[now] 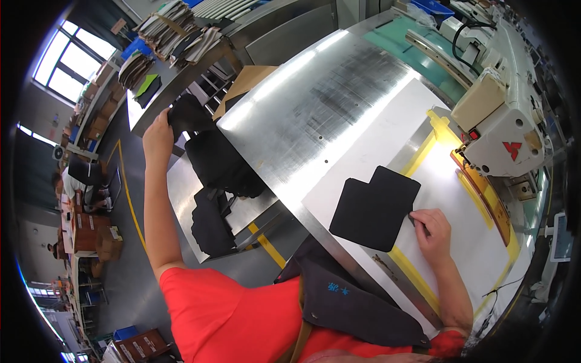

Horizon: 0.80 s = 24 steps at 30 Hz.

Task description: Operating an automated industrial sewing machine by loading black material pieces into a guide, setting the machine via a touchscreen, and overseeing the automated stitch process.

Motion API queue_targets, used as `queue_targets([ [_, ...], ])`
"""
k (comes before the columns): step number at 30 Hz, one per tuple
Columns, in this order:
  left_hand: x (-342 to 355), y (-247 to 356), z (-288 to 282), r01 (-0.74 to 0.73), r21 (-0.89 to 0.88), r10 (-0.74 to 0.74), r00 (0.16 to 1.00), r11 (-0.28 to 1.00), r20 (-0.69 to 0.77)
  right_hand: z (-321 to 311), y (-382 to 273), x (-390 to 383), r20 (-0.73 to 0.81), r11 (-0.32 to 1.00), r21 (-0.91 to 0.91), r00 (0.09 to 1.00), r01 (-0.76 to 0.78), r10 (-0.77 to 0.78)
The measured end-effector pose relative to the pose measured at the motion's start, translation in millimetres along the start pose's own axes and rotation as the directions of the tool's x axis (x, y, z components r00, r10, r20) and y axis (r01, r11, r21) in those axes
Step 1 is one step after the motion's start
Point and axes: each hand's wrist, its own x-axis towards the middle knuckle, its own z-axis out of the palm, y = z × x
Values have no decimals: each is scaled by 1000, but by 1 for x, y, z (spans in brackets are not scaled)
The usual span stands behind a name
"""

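My left hand [158, 132] reaches out to the left, its fingers closed on a black fabric piece [191, 115] that hangs beside a stack of black fabric pieces [221, 162]. More dark pieces [212, 227] lie lower on a metal shelf [181, 181]. On the white work surface in front of me lies a flat black fabric panel [376, 209] with a stepped upper left corner. At its right edge is my right hand [434, 233], fingers curled in a pinch. A small dark bit shows at the fingertips, too little to name.
A sewing machine head [505, 130] stands at the right, above a yellow-taped area [417, 160] with an amber strip [484, 196]. A bare metal tabletop [308, 103] stretches away from me. Paper stacks [166, 30] fill a far-left table; a person [85, 181] sits beyond the aisle.
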Motion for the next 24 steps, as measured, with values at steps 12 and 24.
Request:
queue_targets([
  [12, -3, 155, -30, -361, -326, 225, 894, 873, -388, -4, -1, -3, -15, 1000, 3, 1000, -14, 14],
  [24, -65, 179, 3, -466, -544, 514, 854, 697, -73, -10, 0, 0, -74, 979, -175, 991, 101, -115],
])
